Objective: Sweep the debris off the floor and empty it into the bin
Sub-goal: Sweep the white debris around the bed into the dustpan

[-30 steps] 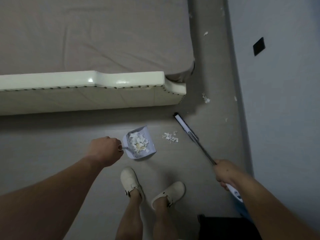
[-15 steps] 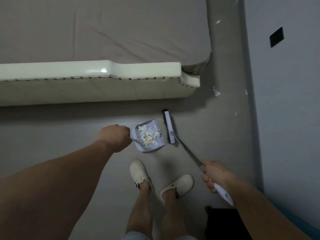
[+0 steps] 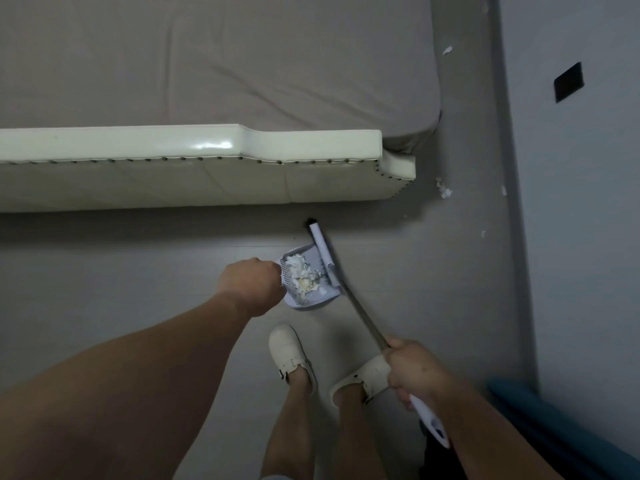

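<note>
A pale lilac dustpan [image 3: 330, 292] sits on the grey floor in front of my feet, holding a heap of white paper scraps [image 3: 306, 277]. My left hand [image 3: 251, 284] grips the dustpan's handle, which the fist hides. My right hand [image 3: 414, 370] grips the long broom handle [image 3: 363, 318]. The broom head [image 3: 321, 244] lies across the dustpan's right side. More white scraps [image 3: 443, 189] lie by the bed corner, with small bits [image 3: 504, 191] along the wall and one piece [image 3: 447, 50] further back.
A cream bed frame [image 3: 194, 168] with a grey mattress [image 3: 214, 60] fills the upper view. A grey wall [image 3: 581, 202] with a dark square plate runs on the right. Something black [image 3: 440, 459] and a teal object [image 3: 540, 420] sit at the lower right. My feet wear cream clogs [image 3: 287, 351].
The broom swept leftward, pushing the small scrap pile from the floor into the dustpan. Its head now lies over the pan. My right hand moved nearer my feet.
</note>
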Tool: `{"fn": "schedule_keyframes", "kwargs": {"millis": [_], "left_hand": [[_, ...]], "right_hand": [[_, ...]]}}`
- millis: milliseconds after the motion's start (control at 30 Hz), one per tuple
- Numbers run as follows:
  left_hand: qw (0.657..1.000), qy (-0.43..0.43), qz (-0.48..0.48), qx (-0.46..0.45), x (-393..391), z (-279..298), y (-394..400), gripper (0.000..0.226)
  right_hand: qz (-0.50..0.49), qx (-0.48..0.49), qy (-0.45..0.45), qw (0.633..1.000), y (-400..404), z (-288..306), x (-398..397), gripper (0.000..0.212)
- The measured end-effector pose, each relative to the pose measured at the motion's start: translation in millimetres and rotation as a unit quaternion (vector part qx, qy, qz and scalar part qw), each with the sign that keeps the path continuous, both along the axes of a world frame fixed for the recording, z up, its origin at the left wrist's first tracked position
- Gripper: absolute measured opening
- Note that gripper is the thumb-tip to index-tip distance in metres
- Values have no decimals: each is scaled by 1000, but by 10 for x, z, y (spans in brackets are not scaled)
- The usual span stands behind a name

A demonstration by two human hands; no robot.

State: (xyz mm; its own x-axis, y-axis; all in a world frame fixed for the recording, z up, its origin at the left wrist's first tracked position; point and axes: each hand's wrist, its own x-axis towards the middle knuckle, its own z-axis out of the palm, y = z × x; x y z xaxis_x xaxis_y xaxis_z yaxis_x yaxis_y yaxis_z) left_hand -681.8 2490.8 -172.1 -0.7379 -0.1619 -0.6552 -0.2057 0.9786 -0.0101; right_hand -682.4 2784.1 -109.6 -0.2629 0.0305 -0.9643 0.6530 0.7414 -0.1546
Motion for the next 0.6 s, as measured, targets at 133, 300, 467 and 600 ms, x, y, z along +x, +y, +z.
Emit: {"fn": "schedule_keyframes", "kwargs": {"millis": [133, 300, 467, 600], "left_hand": [[1000, 3, -9, 6, 7, 2, -84, 27], [1000, 10, -20, 11, 78, -9, -195, 26], [1000, 10, -2, 9, 190, 83, -237, 29], [998, 29, 51, -6, 421, 127, -200, 33]], "right_hand": [[117, 30, 35, 992, -60, -136, -81, 44], [35, 6, -30, 999, -158, -89, -64, 45], [-42, 11, 5, 999, 241, 66, -34, 45], [166, 46, 56, 983, 431, -135, -441, 56]]}}
